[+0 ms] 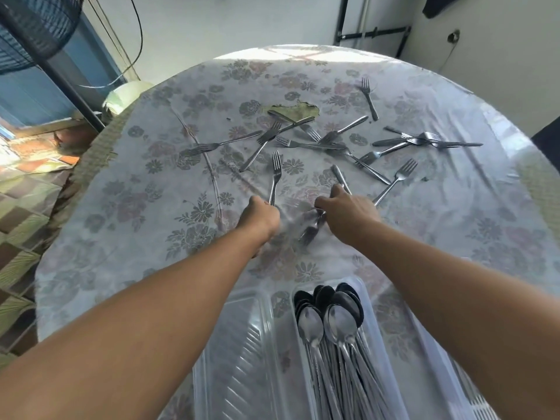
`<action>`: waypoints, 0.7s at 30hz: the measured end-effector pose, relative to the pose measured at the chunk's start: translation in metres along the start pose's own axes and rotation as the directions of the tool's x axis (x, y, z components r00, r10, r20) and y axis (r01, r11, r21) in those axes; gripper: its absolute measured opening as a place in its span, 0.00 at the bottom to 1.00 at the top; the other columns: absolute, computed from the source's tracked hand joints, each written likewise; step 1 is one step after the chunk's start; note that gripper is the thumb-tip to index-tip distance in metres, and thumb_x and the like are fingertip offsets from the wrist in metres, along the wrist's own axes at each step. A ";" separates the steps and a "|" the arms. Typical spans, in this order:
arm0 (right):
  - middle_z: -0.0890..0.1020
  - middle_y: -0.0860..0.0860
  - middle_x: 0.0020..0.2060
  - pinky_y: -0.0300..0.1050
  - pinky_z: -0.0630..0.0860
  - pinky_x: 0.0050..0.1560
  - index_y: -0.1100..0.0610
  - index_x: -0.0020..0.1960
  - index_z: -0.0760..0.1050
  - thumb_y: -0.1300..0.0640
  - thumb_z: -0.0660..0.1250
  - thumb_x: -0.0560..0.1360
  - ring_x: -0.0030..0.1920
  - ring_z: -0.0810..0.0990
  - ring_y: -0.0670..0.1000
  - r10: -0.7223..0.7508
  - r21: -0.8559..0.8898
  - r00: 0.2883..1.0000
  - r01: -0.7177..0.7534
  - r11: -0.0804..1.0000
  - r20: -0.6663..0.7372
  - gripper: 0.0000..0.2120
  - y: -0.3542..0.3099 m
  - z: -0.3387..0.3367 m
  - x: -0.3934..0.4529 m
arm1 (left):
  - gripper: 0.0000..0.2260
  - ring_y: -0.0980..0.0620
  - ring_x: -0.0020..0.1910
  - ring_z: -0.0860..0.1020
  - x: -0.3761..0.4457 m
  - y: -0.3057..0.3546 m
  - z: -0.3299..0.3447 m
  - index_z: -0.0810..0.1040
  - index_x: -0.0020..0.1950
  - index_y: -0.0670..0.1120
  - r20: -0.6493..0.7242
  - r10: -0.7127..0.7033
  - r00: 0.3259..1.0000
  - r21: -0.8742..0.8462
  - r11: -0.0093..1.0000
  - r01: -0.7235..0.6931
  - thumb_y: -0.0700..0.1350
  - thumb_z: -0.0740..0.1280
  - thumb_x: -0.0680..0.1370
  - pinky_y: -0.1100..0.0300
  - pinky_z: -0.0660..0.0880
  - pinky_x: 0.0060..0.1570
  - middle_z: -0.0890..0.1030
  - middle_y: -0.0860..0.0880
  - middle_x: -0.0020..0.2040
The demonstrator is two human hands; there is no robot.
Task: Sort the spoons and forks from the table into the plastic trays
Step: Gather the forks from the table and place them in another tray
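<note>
Several steel forks [306, 137] lie scattered over the far half of the round table. My left hand [260, 218] is closed on the handle of one fork [275, 174], whose tines point away from me. My right hand [348, 212] grips a blurred fork [312, 228] with tines toward me, and another handle [339, 175] sticks out past its fingers. Near me stand two clear plastic trays: the left tray [242, 344] holds nothing, the right tray [391, 353] holds several spoons [330, 322].
The table wears a floral cloth with a torn hole [295, 110] at the middle back. A fan [33, 28] on a stand and hanging cables are at the far left. Patterned floor runs along the left side.
</note>
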State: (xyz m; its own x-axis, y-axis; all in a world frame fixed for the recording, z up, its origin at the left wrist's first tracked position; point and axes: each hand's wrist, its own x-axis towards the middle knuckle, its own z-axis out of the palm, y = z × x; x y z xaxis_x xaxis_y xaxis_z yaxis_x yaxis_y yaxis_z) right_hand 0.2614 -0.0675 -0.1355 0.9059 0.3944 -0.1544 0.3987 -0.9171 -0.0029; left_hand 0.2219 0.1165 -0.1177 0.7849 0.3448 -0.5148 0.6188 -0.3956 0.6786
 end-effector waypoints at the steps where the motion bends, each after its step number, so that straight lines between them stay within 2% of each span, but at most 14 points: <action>1: 0.73 0.54 0.60 0.48 0.69 0.35 0.46 0.67 0.74 0.58 0.65 0.83 0.39 0.74 0.54 -0.035 -0.012 0.999 0.035 0.999 0.005 0.15 0.000 0.000 0.000 | 0.19 0.37 0.58 0.79 0.000 0.002 0.000 0.66 0.71 0.42 -0.010 0.010 1.000 -0.032 0.999 -0.010 0.41 0.54 0.80 0.44 0.78 0.54 0.78 0.39 0.62; 2: 0.73 0.54 0.61 0.48 0.71 0.35 0.46 0.68 0.74 0.57 0.65 0.83 0.39 0.75 0.53 -0.067 -0.023 0.998 0.067 0.997 0.009 0.15 0.000 -0.001 0.001 | 0.19 0.38 0.60 0.78 -0.001 0.003 0.000 0.68 0.70 0.43 -0.018 0.022 1.000 -0.064 0.998 -0.023 0.45 0.56 0.80 0.45 0.76 0.55 0.78 0.40 0.61; 3: 0.72 0.54 0.60 0.48 0.72 0.35 0.46 0.68 0.74 0.57 0.65 0.83 0.39 0.75 0.53 -0.096 -0.041 0.995 0.097 0.994 0.016 0.15 -0.001 -0.001 0.002 | 0.19 0.39 0.58 0.78 0.001 0.003 0.000 0.71 0.67 0.43 -0.030 0.027 0.999 -0.095 0.995 -0.029 0.49 0.59 0.79 0.47 0.74 0.52 0.78 0.42 0.58; 5: 0.72 0.53 0.59 0.48 0.71 0.34 0.48 0.66 0.74 0.56 0.65 0.83 0.38 0.73 0.51 -0.146 -0.079 0.989 0.148 0.986 0.037 0.12 -0.006 -0.001 0.003 | 0.18 0.44 0.49 0.78 0.006 0.001 0.000 0.76 0.56 0.43 -0.091 0.024 0.996 -0.128 0.991 -0.035 0.56 0.62 0.77 0.54 0.70 0.42 0.79 0.45 0.49; 7: 0.73 0.53 0.58 0.49 0.70 0.35 0.51 0.65 0.73 0.57 0.63 0.83 0.38 0.72 0.52 -0.160 -0.069 0.986 0.163 0.984 0.054 0.11 -0.011 -0.001 0.004 | 0.12 0.47 0.38 0.75 0.015 -0.004 0.000 0.75 0.43 0.46 -0.176 0.032 0.984 -0.093 0.994 -0.049 0.54 0.66 0.77 0.57 0.67 0.35 0.77 0.48 0.39; 9: 0.75 0.53 0.56 0.49 0.68 0.35 0.54 0.66 0.71 0.59 0.61 0.84 0.39 0.73 0.53 -0.156 -0.049 0.986 0.159 0.986 0.059 0.11 -0.015 -0.001 0.004 | 0.11 0.47 0.36 0.76 0.026 -0.011 -0.001 0.74 0.38 0.47 -0.224 0.047 0.973 -0.050 0.997 -0.059 0.51 0.70 0.77 0.57 0.70 0.36 0.78 0.50 0.35; 11: 0.76 0.51 0.49 0.49 0.68 0.35 0.55 0.63 0.69 0.60 0.59 0.84 0.38 0.72 0.54 -0.158 -0.044 0.987 0.159 0.986 0.025 0.09 -0.017 0.002 0.004 | 0.12 0.46 0.40 0.79 0.035 -0.014 -0.001 0.76 0.38 0.48 -0.242 0.058 0.968 -0.003 0.998 -0.060 0.52 0.75 0.75 0.55 0.75 0.43 0.81 0.50 0.37; 13: 0.75 0.50 0.45 0.50 0.71 0.35 0.55 0.61 0.68 0.62 0.59 0.83 0.36 0.72 0.54 -0.142 -0.044 0.990 0.141 0.989 -0.024 0.08 -0.015 0.005 0.003 | 0.15 0.46 0.41 0.80 0.042 -0.011 -0.001 0.76 0.38 0.48 -0.263 0.050 0.963 -0.025 0.998 -0.059 0.56 0.77 0.73 0.56 0.76 0.42 0.81 0.50 0.38; 16: 0.78 0.52 0.49 0.49 0.71 0.33 0.55 0.63 0.69 0.63 0.58 0.84 0.36 0.76 0.55 -0.036 0.013 0.996 0.037 0.999 -0.081 0.09 -0.008 0.007 0.001 | 0.21 0.46 0.38 0.78 0.050 -0.003 0.000 0.77 0.41 0.46 -0.266 0.014 0.964 -0.067 0.997 -0.033 0.64 0.67 0.78 0.56 0.69 0.37 0.80 0.48 0.39; 17: 0.79 0.53 0.51 0.48 0.69 0.33 0.55 0.64 0.69 0.62 0.57 0.84 0.38 0.77 0.56 0.040 0.078 0.995 -0.033 0.996 -0.095 0.09 -0.006 0.007 0.001 | 0.20 0.47 0.38 0.77 0.053 -0.001 0.001 0.78 0.44 0.45 -0.257 0.023 0.966 -0.034 0.999 -0.033 0.62 0.66 0.79 0.56 0.69 0.37 0.81 0.47 0.42; 19: 0.79 0.54 0.50 0.48 0.69 0.35 0.56 0.60 0.71 0.58 0.56 0.85 0.40 0.78 0.58 0.212 0.239 0.973 -0.185 0.953 -0.091 0.07 -0.004 0.007 0.002 | 0.12 0.50 0.37 0.77 0.057 -0.001 0.004 0.77 0.46 0.47 -0.218 0.080 0.973 0.093 0.994 -0.061 0.54 0.70 0.80 0.57 0.69 0.38 0.83 0.47 0.45; 21: 0.77 0.54 0.45 0.49 0.69 0.37 0.56 0.53 0.72 0.55 0.56 0.85 0.40 0.77 0.58 0.322 0.371 0.945 -0.279 0.886 -0.058 0.08 -0.008 0.006 0.005 | 0.07 0.49 0.42 0.79 0.061 -0.003 0.008 0.78 0.50 0.47 -0.202 0.117 0.972 0.223 0.972 -0.071 0.48 0.73 0.79 0.57 0.72 0.41 0.83 0.48 0.47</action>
State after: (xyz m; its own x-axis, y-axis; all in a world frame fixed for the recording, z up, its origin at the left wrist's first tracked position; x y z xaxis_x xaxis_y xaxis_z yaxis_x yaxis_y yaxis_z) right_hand 0.2616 -0.0584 -0.1422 0.9928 0.0805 -0.0891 0.0472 -0.9441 -0.3261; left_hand 0.2683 0.1324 -0.1553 0.8295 0.4608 -0.3155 0.5530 -0.5987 0.5795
